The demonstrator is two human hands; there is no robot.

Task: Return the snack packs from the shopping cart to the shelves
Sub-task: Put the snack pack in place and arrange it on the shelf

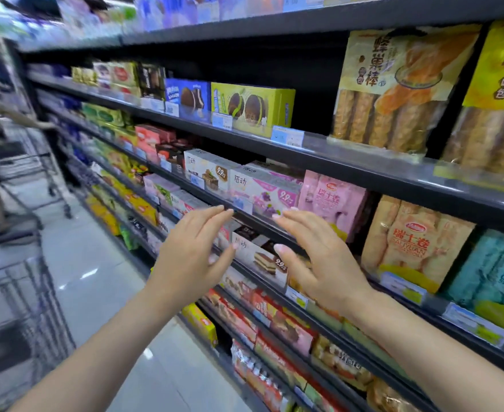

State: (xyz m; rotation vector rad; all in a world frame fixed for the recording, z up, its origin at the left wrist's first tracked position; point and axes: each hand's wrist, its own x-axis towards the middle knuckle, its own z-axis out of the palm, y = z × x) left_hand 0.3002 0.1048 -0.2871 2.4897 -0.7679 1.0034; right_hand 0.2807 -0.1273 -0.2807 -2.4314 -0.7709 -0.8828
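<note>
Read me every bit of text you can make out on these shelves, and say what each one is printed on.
"9.9": purple cake box
"9.9": tiramisu cake box
"9.9": white cake box
"瑞士卷": orange roll bag
"蜂巢棒": honeycomb bread bag
"面包": yellow bread bag
Shelf price tags: too small and blurred to read.

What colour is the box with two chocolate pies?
Lime green box, clearest in the head view.

One head-worn, wide-angle view looks forward and down, close to the shelves (328,157), which run off obliquely beyond and to the left of the left hand (191,257). The right hand (319,263) is near, just before the lens; far edges blur.
</note>
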